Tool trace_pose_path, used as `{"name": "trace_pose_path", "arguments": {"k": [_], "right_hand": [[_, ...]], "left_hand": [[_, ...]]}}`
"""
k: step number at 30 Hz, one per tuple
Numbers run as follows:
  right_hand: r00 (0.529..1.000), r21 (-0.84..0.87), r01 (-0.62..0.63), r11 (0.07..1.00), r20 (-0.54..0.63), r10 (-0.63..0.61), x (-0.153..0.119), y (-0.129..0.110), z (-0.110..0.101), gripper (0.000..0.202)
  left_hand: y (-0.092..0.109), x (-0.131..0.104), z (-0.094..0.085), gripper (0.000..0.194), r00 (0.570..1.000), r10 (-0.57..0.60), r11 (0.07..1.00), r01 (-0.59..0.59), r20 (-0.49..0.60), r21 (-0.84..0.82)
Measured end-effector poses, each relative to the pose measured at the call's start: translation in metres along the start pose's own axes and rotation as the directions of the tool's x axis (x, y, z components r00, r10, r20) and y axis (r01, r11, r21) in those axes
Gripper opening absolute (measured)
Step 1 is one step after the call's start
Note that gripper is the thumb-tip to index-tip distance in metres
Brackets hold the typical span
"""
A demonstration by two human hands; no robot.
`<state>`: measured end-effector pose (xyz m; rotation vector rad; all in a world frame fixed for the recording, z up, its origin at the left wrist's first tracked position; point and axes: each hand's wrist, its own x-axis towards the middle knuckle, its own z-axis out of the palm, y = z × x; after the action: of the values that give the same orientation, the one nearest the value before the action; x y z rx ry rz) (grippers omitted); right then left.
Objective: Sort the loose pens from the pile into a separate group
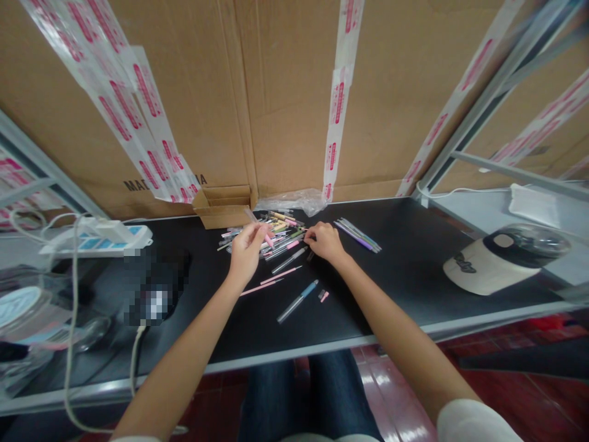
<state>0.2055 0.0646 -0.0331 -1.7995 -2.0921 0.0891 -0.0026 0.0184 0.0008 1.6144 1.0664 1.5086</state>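
Note:
My left hand (247,247) is closed in a pinch around a pink pen (269,240) with a clear part sticking up above the fingers. It hovers at the left side of a loose pile of pens (288,232). At the pile's right edge my right hand (326,242) has its fingertips pressed together; what they grip is hidden. Nearer to me lie two thin pink rods (278,276), a blue pen with a clear barrel (298,302) and small pink and grey pieces (324,296). Several pens (358,236) lie side by side right of my right hand.
Behind the pile stand a small open cardboard box (225,217) and a crumpled clear bag (294,201), before a taped cardboard wall. A power strip (99,238), cables and a plastic jar (27,316) occupy the left. A white rounded device (492,261) sits at right.

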Motion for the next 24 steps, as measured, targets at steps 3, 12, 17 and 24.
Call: {"name": "trace_pose_path", "arguments": {"k": [3,12,17,24], "right_hand": [[1.000,-0.071,0.004,0.997,-0.012,-0.005,-0.003,-0.004,0.001,0.014],[1.000,-0.096,0.019,0.995,0.009,-0.018,-0.008,-0.012,0.004,0.008],[0.997,-0.092,0.006,0.996,-0.076,-0.013,-0.010,-0.011,0.003,0.011],[0.993,0.531,-0.017,0.847,-0.087,0.074,-0.002,-0.002,-0.001,0.009]], "left_hand": [[0.000,0.000,0.000,0.024,1.000,-0.009,1.000,0.009,-0.005,0.001],[0.000,-0.001,0.002,0.024,1.000,-0.003,1.000,0.003,0.012,-0.005],[0.000,-0.001,0.002,0.025,0.999,0.001,1.000,0.000,0.052,-0.012],[0.002,-0.006,0.008,0.025,0.990,-0.039,0.999,0.037,0.136,0.019]]}}
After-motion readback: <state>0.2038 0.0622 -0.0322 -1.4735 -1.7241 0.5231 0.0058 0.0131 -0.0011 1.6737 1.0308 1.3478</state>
